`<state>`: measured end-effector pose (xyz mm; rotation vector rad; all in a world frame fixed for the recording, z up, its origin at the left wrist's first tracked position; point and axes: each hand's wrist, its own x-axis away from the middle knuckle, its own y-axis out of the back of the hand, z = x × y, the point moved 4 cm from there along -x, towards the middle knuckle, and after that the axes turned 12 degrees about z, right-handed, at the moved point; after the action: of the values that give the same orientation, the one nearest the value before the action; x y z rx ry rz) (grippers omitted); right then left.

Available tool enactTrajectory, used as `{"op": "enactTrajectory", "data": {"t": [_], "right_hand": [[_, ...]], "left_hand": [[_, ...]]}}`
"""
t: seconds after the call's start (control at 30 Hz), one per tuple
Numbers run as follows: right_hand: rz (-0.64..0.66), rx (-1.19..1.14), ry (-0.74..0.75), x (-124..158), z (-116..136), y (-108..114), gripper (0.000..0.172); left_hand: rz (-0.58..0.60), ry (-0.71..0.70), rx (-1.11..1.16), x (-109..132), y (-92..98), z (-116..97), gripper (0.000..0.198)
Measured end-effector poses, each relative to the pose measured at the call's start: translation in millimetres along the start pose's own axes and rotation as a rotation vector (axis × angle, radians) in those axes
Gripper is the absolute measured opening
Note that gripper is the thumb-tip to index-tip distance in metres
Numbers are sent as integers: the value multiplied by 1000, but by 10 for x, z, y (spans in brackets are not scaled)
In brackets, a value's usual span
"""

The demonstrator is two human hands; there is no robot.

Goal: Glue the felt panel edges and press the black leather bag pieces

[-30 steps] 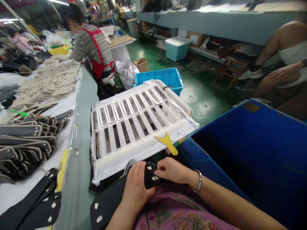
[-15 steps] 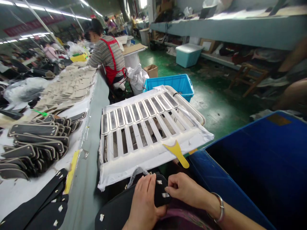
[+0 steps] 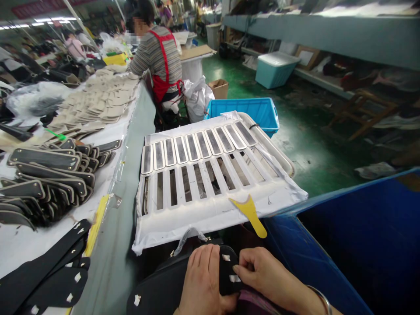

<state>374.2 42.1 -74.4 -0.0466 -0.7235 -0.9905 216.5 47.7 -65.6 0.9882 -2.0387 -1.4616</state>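
A long black piece (image 3: pixel 157 286) with rounded ends lies across the lap, small white tabs on it near both ends. My left hand (image 3: pixel 201 280) is wrapped over its middle, thumb at the lower edge. Just right of it, my right hand (image 3: pixel 259 269) is closed in a pinch at a white tab (image 3: pixel 235 278) near the right end. A silver bracelet circles the right wrist. Beyond the hands stands a white slotted frame (image 3: pixel 203 210) with a row of grey strips (image 3: pixel 193 148) along its far side, and a yellow tool (image 3: pixel 251 215) on its near edge.
Grey-black straps (image 3: pixel 46 159) and beige pieces (image 3: pixel 98 98) are piled on the left table. More black pieces (image 3: pixel 42 271) lie at its near end. A dark blue bin (image 3: pixel 328 245) stands right, a light blue crate (image 3: pixel 243 109) beyond the frame. A person in a red apron sits ahead.
The camera view has shifted, so the frame and hands appear further right. Both hands keep nearly the same places on the black piece.
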Motion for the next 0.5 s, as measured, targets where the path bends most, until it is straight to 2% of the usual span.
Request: {"op": "enactTrajectory", "data": {"t": [0.17, 0.27, 0.3, 0.43, 0.5], "right_hand": [[-2, 49, 7, -63, -100, 9, 27], [8, -49, 53, -103, -184, -28, 28], [5, -83, 67, -112, -201, -41, 29], [3, -180, 102, -125, -213, -84, 32], [7, -177, 105, -113, -192, -89, 33]], "left_hand": [[34, 8, 19, -27, 58, -16, 70], [112, -60, 24, 10, 198, 0, 84], [123, -92, 19, 43, 259, 6, 83], [49, -194, -16, 237, 463, 10, 39], [36, -199, -43, 321, 470, -10, 30]]}}
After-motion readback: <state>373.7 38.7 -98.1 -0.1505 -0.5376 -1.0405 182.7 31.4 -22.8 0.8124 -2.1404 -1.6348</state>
